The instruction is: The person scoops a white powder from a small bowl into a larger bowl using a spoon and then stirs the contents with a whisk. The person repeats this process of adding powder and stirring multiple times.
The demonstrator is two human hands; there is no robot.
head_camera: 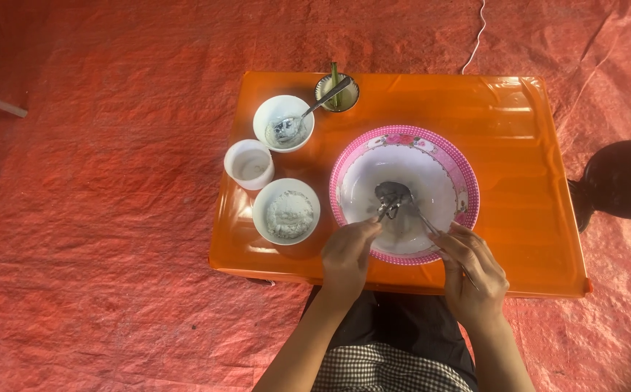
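A large white bowl with a pink patterned rim [468, 190] stands on a low orange table [518, 145]. A little grey wet mix lies at its bottom. My left hand [348, 255] rests at the bowl's near rim and pinches a small metal fork [387, 211] whose tip is in the mix. My right hand [476, 276] is at the near right rim, gripping the handle of a metal spoon [394, 192] whose head lies in the middle of the bowl, touching the fork.
Left of the big bowl are a white bowl of white powder [286, 212], a white cup [248, 165], and a white bowl holding a spoon [283, 123]. A small dark dish [337, 93] sits at the table's far edge. A dark round object [624, 180] stands on the red tarp [97, 239] to the right.
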